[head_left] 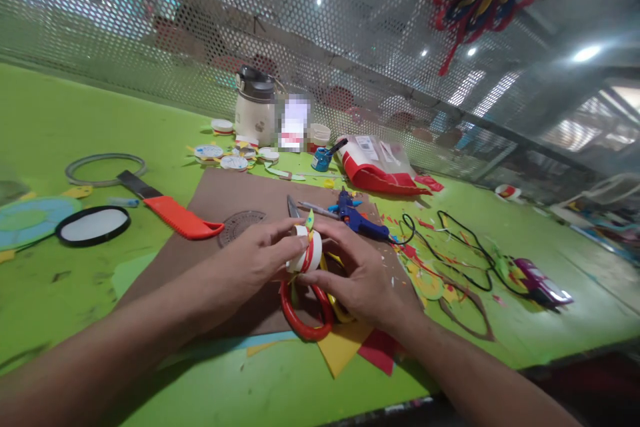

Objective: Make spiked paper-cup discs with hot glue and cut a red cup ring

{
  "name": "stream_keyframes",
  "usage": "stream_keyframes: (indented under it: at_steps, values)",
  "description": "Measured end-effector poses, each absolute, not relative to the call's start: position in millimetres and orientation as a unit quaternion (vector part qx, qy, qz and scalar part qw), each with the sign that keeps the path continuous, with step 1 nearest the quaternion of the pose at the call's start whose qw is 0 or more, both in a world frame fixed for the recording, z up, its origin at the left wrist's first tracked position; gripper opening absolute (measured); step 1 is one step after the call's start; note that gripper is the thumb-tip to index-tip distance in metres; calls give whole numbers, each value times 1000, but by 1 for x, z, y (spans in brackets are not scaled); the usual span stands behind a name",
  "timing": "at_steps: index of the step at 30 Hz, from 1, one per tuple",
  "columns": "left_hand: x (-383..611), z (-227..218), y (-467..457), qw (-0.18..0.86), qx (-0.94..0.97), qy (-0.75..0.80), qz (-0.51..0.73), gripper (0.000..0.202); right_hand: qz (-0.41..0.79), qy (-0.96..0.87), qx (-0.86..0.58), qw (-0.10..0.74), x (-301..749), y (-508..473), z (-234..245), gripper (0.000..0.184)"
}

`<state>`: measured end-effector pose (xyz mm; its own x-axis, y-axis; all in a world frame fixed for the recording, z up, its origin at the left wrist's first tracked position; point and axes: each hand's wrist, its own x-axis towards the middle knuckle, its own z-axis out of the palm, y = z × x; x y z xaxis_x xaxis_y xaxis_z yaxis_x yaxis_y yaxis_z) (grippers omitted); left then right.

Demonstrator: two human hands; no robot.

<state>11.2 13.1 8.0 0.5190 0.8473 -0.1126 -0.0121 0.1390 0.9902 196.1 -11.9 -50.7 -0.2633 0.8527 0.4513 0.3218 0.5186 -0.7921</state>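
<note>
Between both hands, above the brown board (pixel 210 197), is a small white round craft piece (pixel 299 260) with a red and yellow band and a green leaf-shaped tip. My left hand (pixel 257 250) grips its left side with thumb and fingers. My right hand (pixel 357 267) curls round the right side, fingertips against the band. Scissors with red and yellow handles (pixel 306 335) lie below the hands, partly hidden by them. Behind the hands, a blue glue gun (pixel 355 217) rests by a pencil (pixel 317 210).
An orange-handled cutter (pixel 180 217) and a black-rimmed disc (pixel 93 225) lie left. A jug (pixel 255 113), a lit phone (pixel 295 121), a blue paint jar (pixel 321 159) and a red-white bag (pixel 380 167) stand at the back. Paper scraps and black cord (pixel 470 270) spread rightward.
</note>
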Motion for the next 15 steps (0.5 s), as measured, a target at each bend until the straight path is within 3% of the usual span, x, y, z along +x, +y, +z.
stream_keyframes:
  at_steps: [7,15]
  values:
    - [14,-4,15,669,546,397,310,52,294,-726,-444,435,196,-13,-44,55]
    - [12,-4,16,721,510,360,302,46,290,-723,-453,433,194,-11,-44,53]
